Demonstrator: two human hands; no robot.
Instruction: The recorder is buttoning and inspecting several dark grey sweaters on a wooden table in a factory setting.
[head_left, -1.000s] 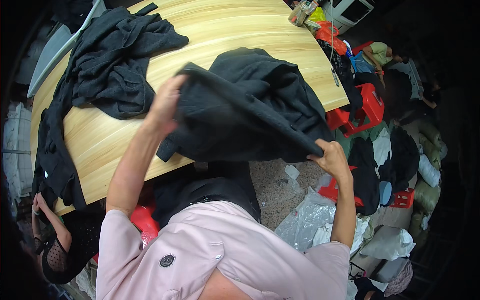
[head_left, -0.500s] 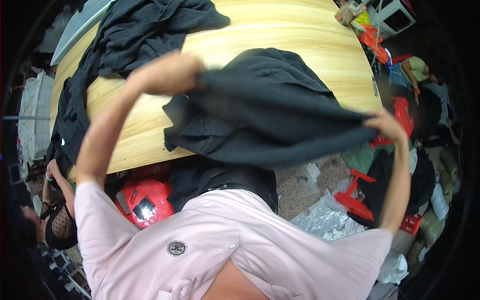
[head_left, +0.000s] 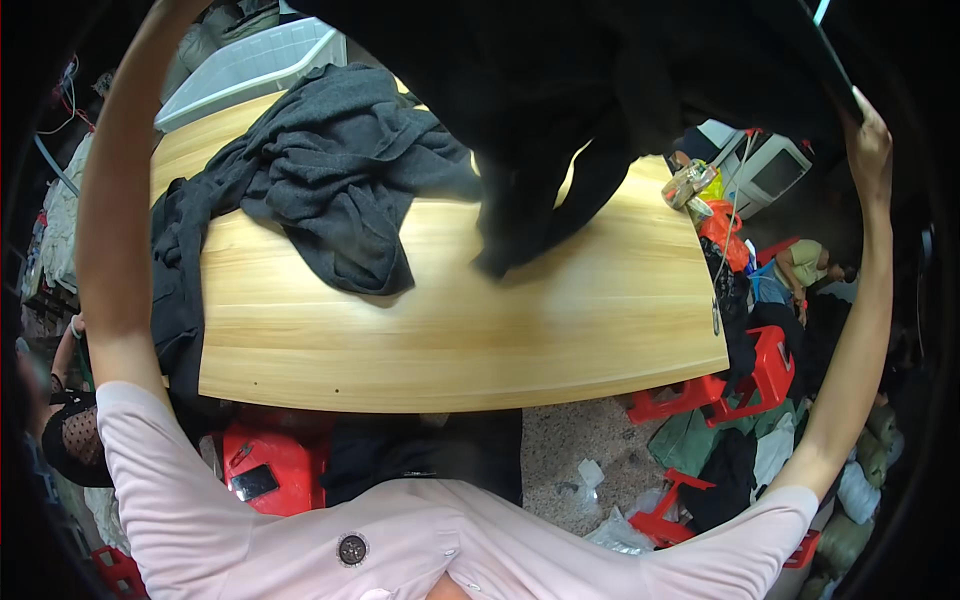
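Note:
A black garment [head_left: 600,80] is raised high over the far part of the table, its upper part cut off by the picture's top edge. Loose ends of it hang down over the wooden tabletop [head_left: 480,340]. My right hand [head_left: 868,140] is closed on the garment's edge at the upper right, arm stretched up. At the upper left my left arm [head_left: 120,230] reaches out of the picture, so the left hand is out of sight. Several folds of dark grey cloth [head_left: 340,170] lie heaped on the table's left side, trailing over its left edge.
Behind the heap stands a pale plastic bin [head_left: 250,70]. A phone [head_left: 254,483] rests on a red stool [head_left: 285,460] below the table's front edge. More red stools [head_left: 765,375] and plastic bags [head_left: 620,530] are at the right. Co-workers sit at far left and right.
Both my arms have swung up and outward, lifting the black garment off the front of the table into the air. The left hand has left the picture at the top.

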